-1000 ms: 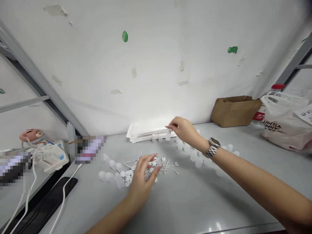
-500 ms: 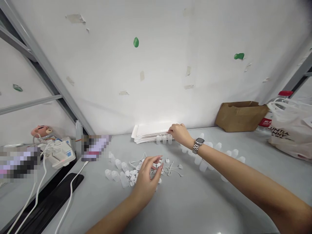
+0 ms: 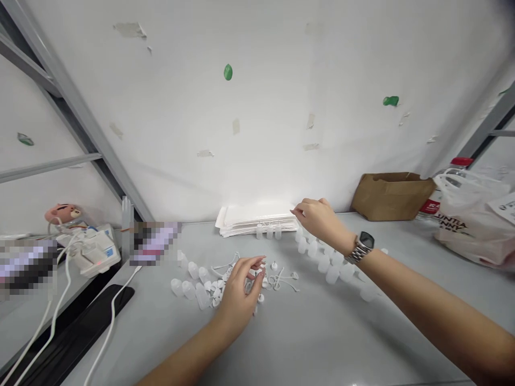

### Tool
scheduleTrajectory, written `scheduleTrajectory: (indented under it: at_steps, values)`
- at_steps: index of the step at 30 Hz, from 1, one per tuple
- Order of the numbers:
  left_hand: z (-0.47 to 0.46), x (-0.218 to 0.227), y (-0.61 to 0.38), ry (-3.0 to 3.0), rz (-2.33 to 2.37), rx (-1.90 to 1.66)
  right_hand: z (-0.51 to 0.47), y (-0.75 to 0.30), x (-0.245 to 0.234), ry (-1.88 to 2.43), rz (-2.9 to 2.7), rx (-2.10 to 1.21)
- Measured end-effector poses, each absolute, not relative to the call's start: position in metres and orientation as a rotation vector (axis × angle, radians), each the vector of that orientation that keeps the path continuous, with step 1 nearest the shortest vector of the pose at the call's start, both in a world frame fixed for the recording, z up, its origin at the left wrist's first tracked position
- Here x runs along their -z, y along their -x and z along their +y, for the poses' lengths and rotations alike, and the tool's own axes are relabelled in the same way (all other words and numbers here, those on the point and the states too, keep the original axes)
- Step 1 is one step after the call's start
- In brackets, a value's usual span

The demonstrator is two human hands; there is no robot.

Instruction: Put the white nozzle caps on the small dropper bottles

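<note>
My left hand (image 3: 239, 292) hovers over a pile of small white plastic caps (image 3: 217, 289), its fingers curved and the thumb apart from them, with nothing visible between. Beside it lie thin white looped straps (image 3: 284, 279) and one loose round cap (image 3: 274, 266). My right hand (image 3: 316, 217), a metal-band watch on the wrist, is raised by the right end of a stack of white sheets (image 3: 257, 214). Its fingers are curled together and their inner side is hidden. Three small translucent bottles (image 3: 269, 231) stand upright before the stack. Several more translucent bottles (image 3: 332, 274) spread beneath my right forearm.
More translucent pieces (image 3: 189, 289) lie left of the caps. At the back right are a brown cardboard box (image 3: 392, 195) and a plastic bag (image 3: 475, 220). To the left are a phone (image 3: 155, 244), a white power strip (image 3: 94, 252), cables and a black panel (image 3: 96, 316).
My right hand has moved right, away from the three small bottles, which stay standing by the stack. My left hand has barely moved. The view has shifted slightly.
</note>
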State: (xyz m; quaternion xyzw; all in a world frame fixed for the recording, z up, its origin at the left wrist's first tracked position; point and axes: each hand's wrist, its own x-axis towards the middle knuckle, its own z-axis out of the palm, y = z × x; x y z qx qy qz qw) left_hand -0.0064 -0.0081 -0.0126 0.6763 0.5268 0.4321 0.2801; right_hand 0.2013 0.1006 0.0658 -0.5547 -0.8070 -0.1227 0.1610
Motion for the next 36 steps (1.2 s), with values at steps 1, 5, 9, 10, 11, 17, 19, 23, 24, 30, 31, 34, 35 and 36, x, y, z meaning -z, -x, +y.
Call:
scheduleTrajectory:
  at_steps: [1,5,9,10,11,17,19,23,24,30,31,34,35,36]
  values:
    - [-0.008,0.013,0.006,-1.817,1.415,-1.161,0.096,-0.205,-0.066,1.599,-2.313,0.349]
    - [-0.006,0.01,0.007,-1.853,1.47,-1.17,0.081,-0.215,-0.055,1.637,-2.383,0.317]
    - [-0.004,0.005,0.009,-1.826,1.533,-1.19,0.078,-0.213,-0.036,1.641,-2.452,0.285]
    - [-0.003,0.005,0.009,-1.817,1.537,-1.198,0.079,-0.212,-0.031,1.636,-2.465,0.276]
    - [-0.003,0.004,0.009,-1.814,1.538,-1.2,0.079,-0.211,-0.028,1.626,-2.478,0.264]
    - [-0.002,0.004,0.01,-1.803,1.559,-1.182,0.066,-0.203,-0.03,1.52,-2.514,0.182]
    - [-0.003,0.004,0.01,-1.819,1.521,-1.175,0.054,-0.201,-0.037,1.467,-2.48,0.137]
    - [-0.008,0.006,0.01,-1.882,1.349,-1.11,0.028,-0.193,-0.044,1.136,-2.35,-0.356]
    - [-0.009,0.007,0.009,-1.888,1.316,-1.092,0.022,-0.189,-0.043,1.058,-2.322,-0.467]
    - [-0.007,0.013,0.006,-1.87,1.279,-1.097,0.016,-0.18,-0.02,0.928,-2.212,-0.624]
    - [-0.006,0.014,0.006,-1.839,1.29,-1.126,0.017,-0.181,-0.017,0.98,-2.183,-0.637]
    - [-0.002,0.016,0.006,-1.68,1.294,-1.205,0.021,-0.189,-0.01,1.161,-2.193,-0.609]
    - [-0.001,0.016,0.006,-1.613,1.283,-1.209,0.021,-0.192,-0.007,1.199,-2.245,-0.569]
    - [0.0,0.016,0.006,-1.544,1.268,-1.208,0.022,-0.194,-0.004,1.227,-2.306,-0.517]
